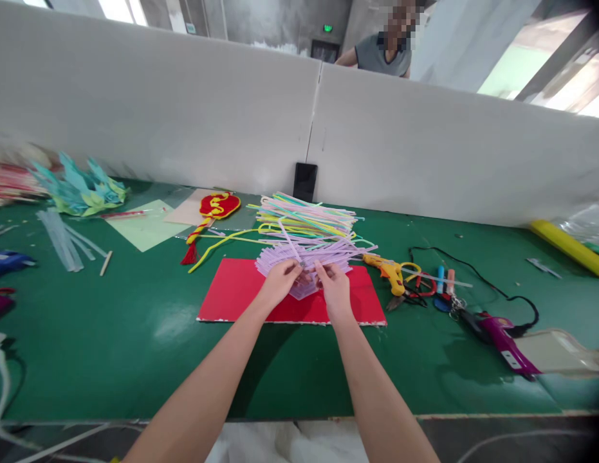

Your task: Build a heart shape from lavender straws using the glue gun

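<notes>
My left hand (282, 280) and my right hand (334, 287) are close together over a red board (236, 289), fingers pinched. Between them is a lilac pipe cleaner (290, 242), one end sticking up past my left fingers. My right fingertips pinch at the same lilac material; the exact grip is partly hidden. Just behind and under the hands lies a bunch of lilac pipe cleaners (267, 258), with bent lilac pieces (303, 292) showing below the fingers. Farther back is a pile of pink, yellow and mint pipe cleaners (309, 215).
A yellow glue gun (388, 270), pliers (396, 301) and a purple hot tool (509, 347) with a black cord lie right. Left are a red-yellow tasselled ornament (219, 206), green paper (142, 225) and a teal craft piece (82, 186). A phone (305, 182) leans on the white partition (207, 122); a person is beyond.
</notes>
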`<state>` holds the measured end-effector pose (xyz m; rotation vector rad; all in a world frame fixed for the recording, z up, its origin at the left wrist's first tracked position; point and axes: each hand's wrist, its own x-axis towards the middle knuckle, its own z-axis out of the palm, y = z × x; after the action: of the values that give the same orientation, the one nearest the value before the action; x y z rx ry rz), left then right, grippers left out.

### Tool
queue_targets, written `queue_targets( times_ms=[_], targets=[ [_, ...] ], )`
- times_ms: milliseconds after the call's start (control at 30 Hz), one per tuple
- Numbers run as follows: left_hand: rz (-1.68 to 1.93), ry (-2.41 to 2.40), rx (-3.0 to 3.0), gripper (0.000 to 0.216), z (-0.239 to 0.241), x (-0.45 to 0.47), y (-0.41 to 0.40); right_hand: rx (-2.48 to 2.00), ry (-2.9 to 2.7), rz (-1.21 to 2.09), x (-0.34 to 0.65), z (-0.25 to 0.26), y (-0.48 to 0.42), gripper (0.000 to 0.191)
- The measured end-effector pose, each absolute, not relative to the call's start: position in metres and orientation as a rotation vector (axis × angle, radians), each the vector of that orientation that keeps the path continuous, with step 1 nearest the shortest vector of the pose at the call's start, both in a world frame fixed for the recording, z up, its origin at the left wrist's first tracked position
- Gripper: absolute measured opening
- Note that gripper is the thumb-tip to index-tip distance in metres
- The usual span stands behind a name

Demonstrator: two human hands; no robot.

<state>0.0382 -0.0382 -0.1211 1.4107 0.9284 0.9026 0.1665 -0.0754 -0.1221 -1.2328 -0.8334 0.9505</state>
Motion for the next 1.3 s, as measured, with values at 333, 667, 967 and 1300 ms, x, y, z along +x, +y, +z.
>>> queue_targets(
  times_ms=[333,667,967,1300],
  targets=[
    [0.878,0.909,1.484,0.028,-0.1189,0.0376,-0.0406,-1.263,-0.826,0.930,0.1685,-0.1215,-0.0766,0.034],
    [0.837,0.858,1.542,0.028,-0.1141,0.0373,-0.0426,-1.237,-0.772,0.938,0.1683,-0.1273,-0.0745,0.036],
    [0.837,0.869,1.507,0.024,-0.1150,0.0368,-0.0413,-1.211,-0.742,0.972,0.1679,-0.1255,-0.0750,0.033],
    [0.833,0.864,1.415,0.023,-0.1124,0.0378,-0.0408,-1.138,-0.671,1.003,0.1690,-0.1215,-0.0745,0.033]
  ],
)
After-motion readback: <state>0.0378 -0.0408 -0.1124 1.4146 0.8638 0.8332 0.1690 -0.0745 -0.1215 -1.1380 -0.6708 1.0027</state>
